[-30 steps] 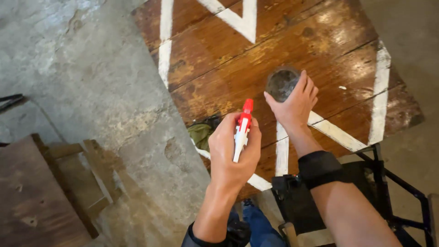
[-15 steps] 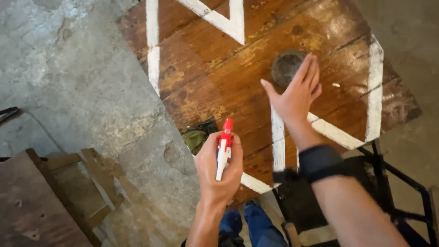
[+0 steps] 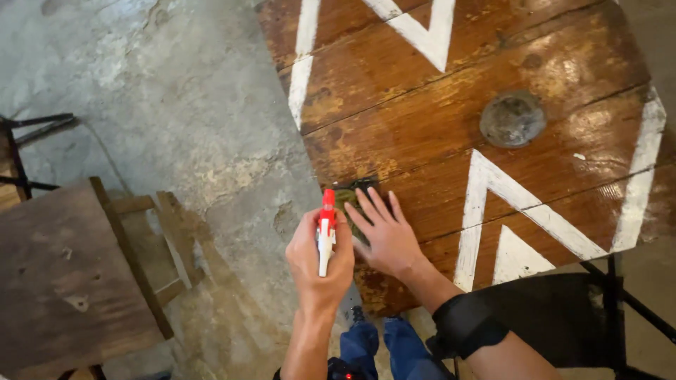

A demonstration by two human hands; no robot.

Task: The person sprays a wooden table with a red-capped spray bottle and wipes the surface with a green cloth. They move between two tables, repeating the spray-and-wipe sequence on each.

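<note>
Head view: my left hand [image 3: 320, 264] has its fingers clamped on a red-and-white spray bottle [image 3: 327, 231]; my right hand [image 3: 384, 236], fingers apart, presses a green cloth [image 3: 346, 198] at the wooden surface [image 3: 451, 105] edge.

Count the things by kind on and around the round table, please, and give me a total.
Red and white spray bottle, in left hand: 1
Green cloth, under right hand: 1
Round wooden table with white painted triangles: 1
Round grey metal plate: 1
Brown wooden stool: 1
Total: 5
</note>
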